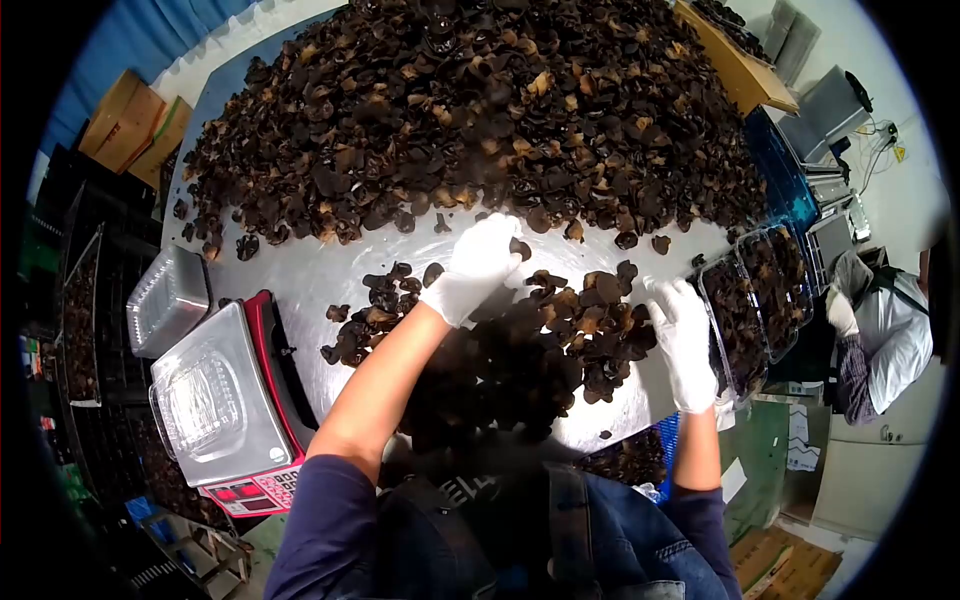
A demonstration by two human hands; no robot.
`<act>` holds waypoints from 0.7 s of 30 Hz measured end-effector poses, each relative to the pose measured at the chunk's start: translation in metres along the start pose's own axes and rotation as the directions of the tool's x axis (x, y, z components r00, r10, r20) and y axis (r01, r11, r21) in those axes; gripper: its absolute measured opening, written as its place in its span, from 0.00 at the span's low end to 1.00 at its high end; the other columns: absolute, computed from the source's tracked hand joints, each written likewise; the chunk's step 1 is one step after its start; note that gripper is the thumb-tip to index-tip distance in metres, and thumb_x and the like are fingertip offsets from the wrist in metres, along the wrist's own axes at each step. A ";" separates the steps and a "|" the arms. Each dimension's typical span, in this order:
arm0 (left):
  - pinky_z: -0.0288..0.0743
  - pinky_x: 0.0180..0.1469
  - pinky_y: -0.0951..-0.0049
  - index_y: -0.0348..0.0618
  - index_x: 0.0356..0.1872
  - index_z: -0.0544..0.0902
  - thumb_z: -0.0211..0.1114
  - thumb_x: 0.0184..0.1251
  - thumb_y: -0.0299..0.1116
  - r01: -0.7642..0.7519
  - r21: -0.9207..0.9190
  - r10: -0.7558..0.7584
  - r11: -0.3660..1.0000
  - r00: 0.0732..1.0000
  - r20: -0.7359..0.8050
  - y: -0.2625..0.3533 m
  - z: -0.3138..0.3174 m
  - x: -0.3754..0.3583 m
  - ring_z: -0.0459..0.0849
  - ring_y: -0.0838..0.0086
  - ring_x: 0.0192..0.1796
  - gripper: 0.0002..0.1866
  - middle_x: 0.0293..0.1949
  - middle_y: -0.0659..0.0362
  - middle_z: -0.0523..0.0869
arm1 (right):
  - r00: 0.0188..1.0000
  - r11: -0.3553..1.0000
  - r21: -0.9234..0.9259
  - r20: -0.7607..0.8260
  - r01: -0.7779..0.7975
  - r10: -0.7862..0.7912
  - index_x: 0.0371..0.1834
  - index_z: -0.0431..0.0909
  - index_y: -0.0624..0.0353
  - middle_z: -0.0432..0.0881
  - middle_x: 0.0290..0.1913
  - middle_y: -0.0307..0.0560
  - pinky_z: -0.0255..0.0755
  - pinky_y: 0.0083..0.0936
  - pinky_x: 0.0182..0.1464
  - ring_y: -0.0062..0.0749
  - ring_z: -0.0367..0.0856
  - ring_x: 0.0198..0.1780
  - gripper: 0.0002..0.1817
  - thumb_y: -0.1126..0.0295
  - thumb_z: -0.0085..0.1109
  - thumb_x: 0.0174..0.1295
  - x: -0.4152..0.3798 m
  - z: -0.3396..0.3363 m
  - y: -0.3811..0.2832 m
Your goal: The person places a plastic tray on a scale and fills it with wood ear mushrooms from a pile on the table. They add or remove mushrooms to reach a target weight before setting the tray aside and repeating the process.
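Observation:
My left hand (485, 262), in a white glove, is closed near the front edge of the big heap of dark wood ear mushrooms (480, 120). At its fingertips I see one round piece of wood ear mushroom (520, 248). To the right, my gloved right hand (683, 340) hovers beside a smaller spread of mushrooms (605, 320), its fingers slightly bent and apart, with nothing visible in them. More loose mushrooms (375, 315) lie left of my left forearm. A dark, blurred patch of mushrooms sits between my arms on the metal table (330, 280).
On the left stand a red scale (262, 480) with a clear tray (215, 395) on it and stacked clear containers (168, 300). Filled clear trays (735, 320) line the right edge. Beyond them a co-worker (885, 330) wears white gloves. Cardboard boxes (125, 120) stand at back left.

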State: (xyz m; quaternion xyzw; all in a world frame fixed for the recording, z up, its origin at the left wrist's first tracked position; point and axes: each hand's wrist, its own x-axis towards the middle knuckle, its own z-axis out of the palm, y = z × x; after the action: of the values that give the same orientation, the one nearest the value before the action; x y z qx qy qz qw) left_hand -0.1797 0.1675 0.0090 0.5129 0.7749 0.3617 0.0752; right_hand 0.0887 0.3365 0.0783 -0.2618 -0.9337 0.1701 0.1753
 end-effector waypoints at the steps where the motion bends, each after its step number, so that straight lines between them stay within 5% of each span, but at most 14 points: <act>1: 0.77 0.46 0.61 0.41 0.43 0.80 0.70 0.55 0.32 0.056 -0.078 -0.056 0.995 0.998 0.002 0.005 -0.001 0.000 0.84 0.57 0.43 0.15 0.37 0.52 0.82 | 0.994 0.992 -0.088 -0.049 0.090 -0.095 0.53 0.82 0.56 0.82 0.54 0.53 0.74 0.37 0.54 0.47 0.81 0.54 0.16 0.71 0.63 0.61 0.012 0.014 -0.001; 5: 0.77 0.45 0.66 0.42 0.47 0.82 0.69 0.58 0.32 0.169 -0.231 -0.133 0.958 0.978 0.163 0.020 0.006 -0.003 0.82 0.64 0.42 0.16 0.40 0.54 0.82 | 0.997 0.997 0.000 0.033 0.076 -0.075 0.61 0.79 0.52 0.76 0.65 0.56 0.69 0.43 0.66 0.53 0.73 0.65 0.22 0.67 0.63 0.62 0.035 0.065 0.001; 7: 0.76 0.43 0.66 0.41 0.49 0.82 0.67 0.61 0.33 -0.020 -0.340 0.033 0.940 0.999 0.033 0.020 0.026 -0.013 0.79 0.64 0.39 0.16 0.39 0.53 0.79 | 0.988 0.990 0.058 0.083 0.127 -0.132 0.61 0.79 0.52 0.75 0.66 0.55 0.69 0.43 0.65 0.52 0.73 0.65 0.23 0.67 0.63 0.62 0.027 0.066 -0.003; 10: 0.76 0.46 0.62 0.40 0.49 0.82 0.64 0.63 0.33 -0.025 -0.270 0.074 0.962 0.982 0.173 0.039 0.015 -0.017 0.80 0.58 0.41 0.15 0.41 0.51 0.81 | 0.971 0.988 0.062 0.187 0.142 -0.152 0.59 0.80 0.54 0.80 0.59 0.54 0.70 0.40 0.63 0.50 0.76 0.62 0.20 0.70 0.61 0.62 0.006 0.037 -0.018; 13: 0.74 0.52 0.56 0.40 0.47 0.83 0.58 0.65 0.33 0.067 -0.127 0.009 0.990 0.853 0.522 0.053 0.010 -0.026 0.80 0.50 0.49 0.13 0.44 0.46 0.81 | 0.936 0.960 0.170 0.238 0.222 -0.258 0.55 0.83 0.55 0.83 0.52 0.51 0.72 0.37 0.61 0.47 0.79 0.57 0.17 0.72 0.63 0.61 -0.011 0.022 -0.013; 15: 0.75 0.53 0.56 0.39 0.46 0.82 0.59 0.65 0.33 -0.010 -0.186 0.103 0.983 0.861 0.498 0.060 0.006 -0.034 0.80 0.51 0.51 0.13 0.45 0.46 0.80 | 0.914 0.970 0.201 0.352 0.137 -0.203 0.54 0.83 0.54 0.83 0.52 0.50 0.73 0.35 0.62 0.46 0.79 0.57 0.17 0.71 0.65 0.61 -0.004 0.006 -0.017; 17: 0.74 0.55 0.56 0.39 0.49 0.81 0.60 0.65 0.33 -0.036 -0.154 0.110 0.987 0.857 0.503 0.069 0.003 -0.036 0.79 0.51 0.51 0.14 0.46 0.46 0.80 | 0.903 0.886 0.397 0.425 -0.240 0.055 0.52 0.85 0.54 0.82 0.58 0.50 0.72 0.30 0.64 0.43 0.80 0.59 0.15 0.71 0.65 0.61 0.020 0.002 -0.012; 18: 0.74 0.56 0.57 0.39 0.52 0.80 0.60 0.65 0.33 -0.053 -0.118 0.106 0.992 0.854 0.509 0.071 0.003 -0.037 0.79 0.50 0.52 0.16 0.47 0.45 0.80 | 0.978 0.867 0.491 0.208 -0.083 -0.024 0.54 0.84 0.56 0.82 0.59 0.51 0.71 0.32 0.65 0.44 0.79 0.61 0.17 0.71 0.66 0.60 0.038 0.021 0.010; 21: 0.74 0.59 0.57 0.34 0.59 0.75 0.62 0.65 0.33 -0.098 -0.078 0.123 0.992 0.872 0.474 0.072 0.007 -0.040 0.79 0.49 0.53 0.22 0.50 0.43 0.79 | 0.961 0.999 -0.016 -0.273 -0.040 0.034 0.65 0.75 0.51 0.73 0.67 0.61 0.68 0.40 0.68 0.54 0.71 0.67 0.29 0.69 0.67 0.58 0.092 0.045 0.023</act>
State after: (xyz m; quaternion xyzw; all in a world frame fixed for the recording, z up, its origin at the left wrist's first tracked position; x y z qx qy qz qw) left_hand -0.1045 0.1519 0.0397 0.6274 0.6925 0.2475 0.2562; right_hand 0.0057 0.3952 0.0510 -0.3018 -0.8975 0.1258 0.2961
